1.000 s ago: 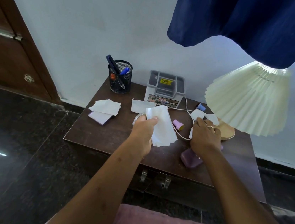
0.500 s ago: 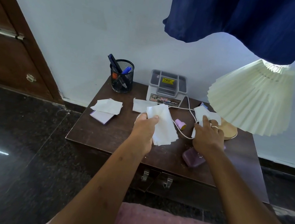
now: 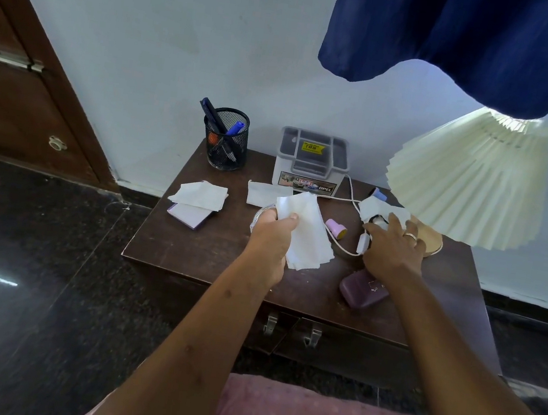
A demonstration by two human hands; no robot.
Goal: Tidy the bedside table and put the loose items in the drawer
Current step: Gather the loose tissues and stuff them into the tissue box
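Right hand point(image 3: 393, 248): moved forward since the earlier frame, fingers stretched flat on paper scrap point(image 3: 374, 206) just beside lamp point(image 3: 466, 175) base. Left hand point(image 3: 270, 238), left of lamp: pinches white sheets point(image 3: 307, 235) and tape ring point(image 3: 260, 212). Cord point(image 3: 353, 196), pink cylinder point(image 3: 336, 227) and purple case point(image 3: 362, 289) crowd between the hands. Bedside table point(image 3: 191, 252): bare top at the front edge, well left of lamp. Drawer point(image 3: 271, 322): closed below.
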